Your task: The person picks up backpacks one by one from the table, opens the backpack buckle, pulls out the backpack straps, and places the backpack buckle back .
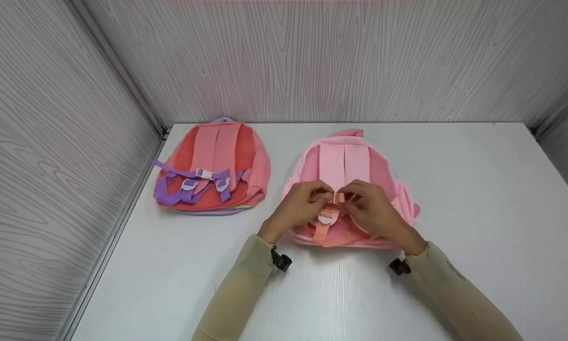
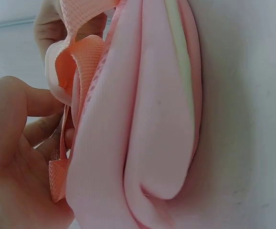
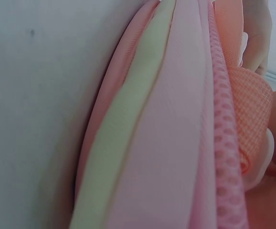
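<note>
A pink backpack (image 1: 344,163) lies with its back panel and shoulder straps facing up. Over its lower middle, my left hand (image 1: 302,203) and right hand (image 1: 374,210) meet at an orange webbing strap (image 1: 339,198). The left thumb and fingertips pinch the strap's left end at a small white buckle, mostly hidden by them. From the other side, the right fingers grip the strap's right end. Just below the left fingers shows a white strap adjuster (image 1: 328,216) threaded with orange webbing. Close up in the left wrist view, orange webbing (image 2: 88,52) hangs beside the left palm.
To the left lies a second backpack, coral and red (image 1: 260,166), its purple straps (image 1: 170,198) joined across by a white buckle (image 1: 204,174). Both bags rest on a white table (image 1: 170,284) bounded by a grey wood-grain wall (image 1: 284,61) behind and another at left.
</note>
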Available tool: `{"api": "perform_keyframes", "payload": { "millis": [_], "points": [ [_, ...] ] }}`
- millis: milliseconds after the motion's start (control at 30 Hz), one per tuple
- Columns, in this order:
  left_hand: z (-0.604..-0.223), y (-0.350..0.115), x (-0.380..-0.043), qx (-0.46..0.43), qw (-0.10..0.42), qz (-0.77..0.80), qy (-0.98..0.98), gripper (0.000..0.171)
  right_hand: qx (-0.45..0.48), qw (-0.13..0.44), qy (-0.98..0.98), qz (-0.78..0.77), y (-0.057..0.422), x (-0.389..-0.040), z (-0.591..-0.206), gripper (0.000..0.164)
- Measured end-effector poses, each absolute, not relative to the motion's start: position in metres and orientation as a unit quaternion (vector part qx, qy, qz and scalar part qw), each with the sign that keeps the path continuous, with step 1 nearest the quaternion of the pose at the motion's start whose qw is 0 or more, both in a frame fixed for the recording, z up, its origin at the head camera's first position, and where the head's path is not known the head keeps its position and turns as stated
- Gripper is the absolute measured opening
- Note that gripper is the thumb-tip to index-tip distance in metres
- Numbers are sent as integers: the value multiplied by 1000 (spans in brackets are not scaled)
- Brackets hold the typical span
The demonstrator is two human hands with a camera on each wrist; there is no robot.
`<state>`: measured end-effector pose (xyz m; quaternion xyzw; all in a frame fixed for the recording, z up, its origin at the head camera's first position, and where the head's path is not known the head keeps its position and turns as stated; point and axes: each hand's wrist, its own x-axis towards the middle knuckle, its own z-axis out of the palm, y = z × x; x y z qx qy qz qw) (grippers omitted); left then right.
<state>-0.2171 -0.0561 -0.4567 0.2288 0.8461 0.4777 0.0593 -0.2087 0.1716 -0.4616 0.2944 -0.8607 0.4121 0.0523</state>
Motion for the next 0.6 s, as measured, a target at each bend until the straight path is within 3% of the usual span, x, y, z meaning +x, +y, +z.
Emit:
{"api": "perform_keyframes", "payload": {
  "millis": [600],
  "points": [
    [-460, -66, -223, 246, 57, 476, 843, 16, 286, 45, -860, 421, 173, -207, -460, 24]
  ]
}}
